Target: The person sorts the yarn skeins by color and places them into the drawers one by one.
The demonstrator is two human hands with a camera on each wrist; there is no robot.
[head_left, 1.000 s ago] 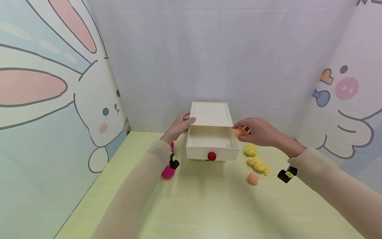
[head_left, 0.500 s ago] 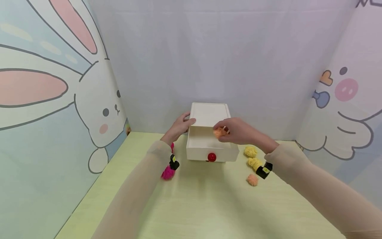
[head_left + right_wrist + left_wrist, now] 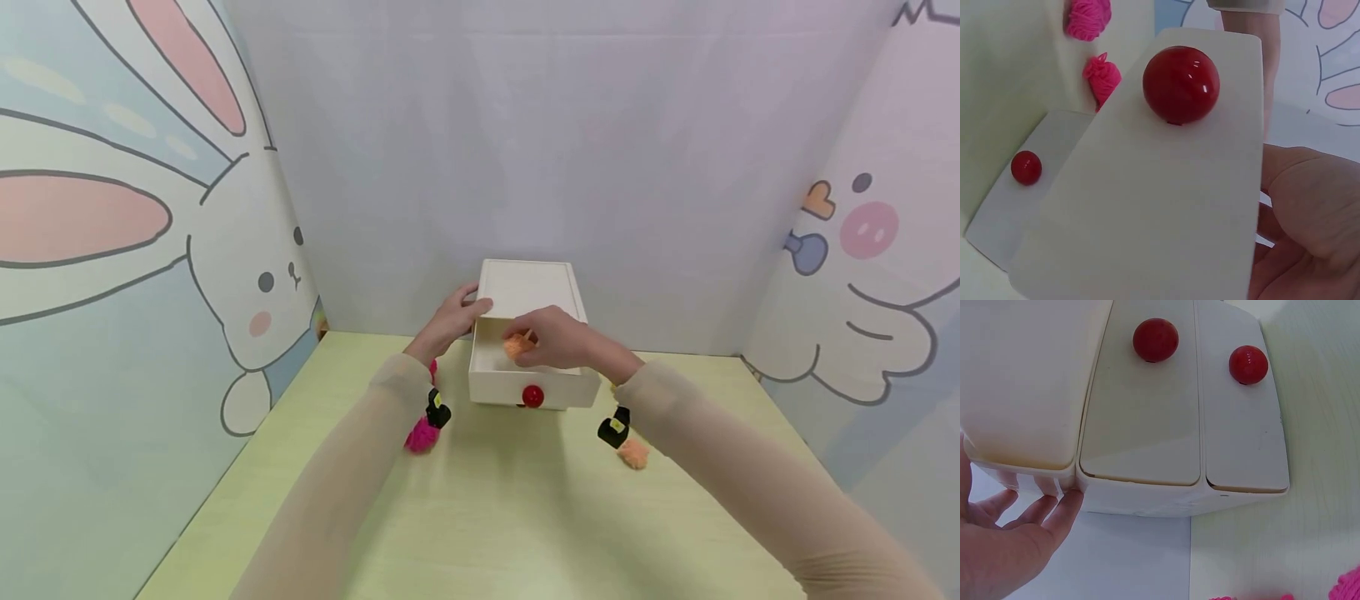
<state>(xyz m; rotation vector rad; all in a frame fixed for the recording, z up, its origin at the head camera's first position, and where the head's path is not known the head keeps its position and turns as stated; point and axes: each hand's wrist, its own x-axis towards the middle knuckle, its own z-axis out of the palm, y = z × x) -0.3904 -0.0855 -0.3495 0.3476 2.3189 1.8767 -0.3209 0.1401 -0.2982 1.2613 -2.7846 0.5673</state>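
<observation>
A small white drawer cabinet (image 3: 528,287) stands at the back of the table, its top drawer (image 3: 495,386) pulled out. My left hand (image 3: 448,321) holds the cabinet's left side, thumb at the top edge; in the left wrist view its fingertips press the side wall (image 3: 1141,501). Over the open drawer, my right hand (image 3: 558,337) pinches a small bundle of orange yarn (image 3: 517,347). In the right wrist view the drawer front (image 3: 1147,187) hides the yarn and the fingertips. A red knob (image 3: 532,396) sits on the drawer front.
Pink yarn bundles (image 3: 422,436) lie left of the cabinet, partly behind the left forearm. Another orange bundle (image 3: 633,454) lies at the right, with yellow yarn mostly hidden by the right sleeve. Two lower drawers with red knobs (image 3: 1155,340) are closed.
My right hand has carried the orange yarn leftward from beside the cabinet's right edge, across and down into the open drawer's space. The left hand stays on the cabinet.
</observation>
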